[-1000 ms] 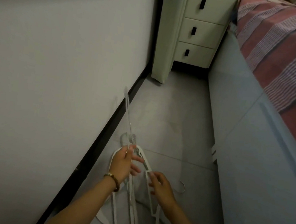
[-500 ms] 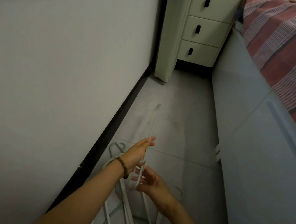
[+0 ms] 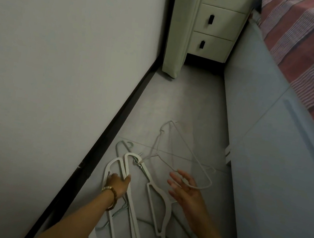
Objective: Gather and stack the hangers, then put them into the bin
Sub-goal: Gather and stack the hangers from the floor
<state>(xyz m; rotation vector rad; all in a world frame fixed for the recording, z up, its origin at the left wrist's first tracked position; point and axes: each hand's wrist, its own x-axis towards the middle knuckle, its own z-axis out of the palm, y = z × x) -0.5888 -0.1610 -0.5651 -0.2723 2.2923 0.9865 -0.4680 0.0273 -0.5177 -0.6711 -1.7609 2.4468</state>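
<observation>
- hangers [image 3: 153, 204] lie tangled on the floor [image 3: 189, 107], near, between wall [image 3: 59, 66] and bed [image 3: 267, 153].
- left hand [image 3: 116, 184] grips the flat white ones by their necks.
- right hand [image 3: 188, 195] is spread wide, empty, over a thin wire hanger [image 3: 183, 158].
- they look light and stiff but snag-prone; best held at the hooks.
- no bin in view.

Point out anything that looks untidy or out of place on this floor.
The hangers lie crossed and tangled on the floor by the wall, not stacked. One thin wire hanger sprawls apart, farther out. The left hand grips two thick ones; the right hand is open.
</observation>
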